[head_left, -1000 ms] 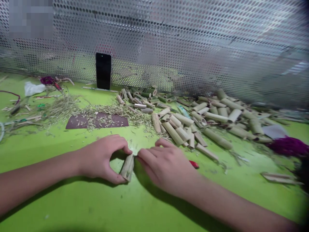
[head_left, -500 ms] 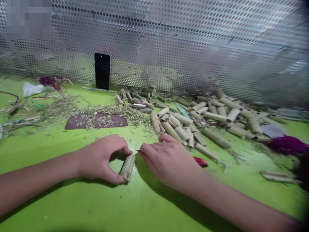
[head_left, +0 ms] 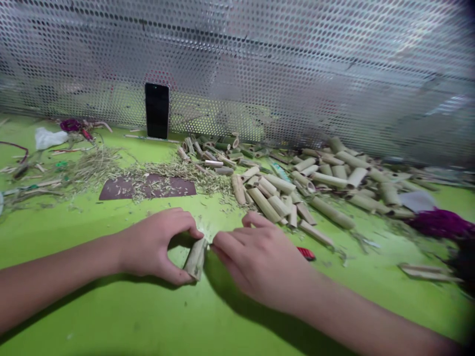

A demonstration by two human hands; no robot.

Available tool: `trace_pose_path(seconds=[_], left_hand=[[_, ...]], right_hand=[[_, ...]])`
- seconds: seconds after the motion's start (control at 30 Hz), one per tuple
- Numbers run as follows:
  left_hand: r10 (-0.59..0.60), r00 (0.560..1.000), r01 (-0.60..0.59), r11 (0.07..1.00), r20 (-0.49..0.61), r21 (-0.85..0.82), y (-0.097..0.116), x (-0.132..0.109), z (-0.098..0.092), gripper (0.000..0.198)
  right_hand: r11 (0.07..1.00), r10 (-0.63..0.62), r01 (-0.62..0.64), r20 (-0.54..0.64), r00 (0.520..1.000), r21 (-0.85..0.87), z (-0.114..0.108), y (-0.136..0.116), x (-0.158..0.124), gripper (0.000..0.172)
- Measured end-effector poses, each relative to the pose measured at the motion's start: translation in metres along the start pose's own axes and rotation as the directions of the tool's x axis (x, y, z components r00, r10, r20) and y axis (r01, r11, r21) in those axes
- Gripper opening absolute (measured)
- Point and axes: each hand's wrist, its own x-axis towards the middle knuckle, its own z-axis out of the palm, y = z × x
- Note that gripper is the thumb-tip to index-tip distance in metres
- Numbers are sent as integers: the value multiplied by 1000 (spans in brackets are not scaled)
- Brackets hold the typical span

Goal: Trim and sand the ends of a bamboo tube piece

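Observation:
My left hand [head_left: 156, 244] pinches a short bamboo piece [head_left: 195, 259] between thumb and forefinger and holds it tilted on the green table [head_left: 148, 316]. My right hand [head_left: 260, 259] is closed just right of it, fingertips at the piece's upper end. A red handle [head_left: 307, 253] sticks out from under the right palm, so this hand grips a small tool whose working end I cannot make out.
A heap of cut bamboo pieces [head_left: 326, 180] spreads across the right rear. Shavings [head_left: 92, 165] and a dark mat [head_left: 148, 187] lie to the left. A black phone [head_left: 157, 117] leans on the perforated metal screen [head_left: 297, 74]. A purple bundle [head_left: 441, 223] lies far right.
My right hand drew slightly back from the bamboo piece's end, then returned to it. The left hand keeps the same hold.

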Motion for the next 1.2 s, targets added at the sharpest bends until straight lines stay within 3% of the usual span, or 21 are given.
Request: trace_pose_path(seconds=[1.2], left_hand=[[16,1000,-16,1000,-6,-16,-2,-1,-1,39]], right_hand=[[999,-6,5,-35,999,-32,6,3,1,20]])
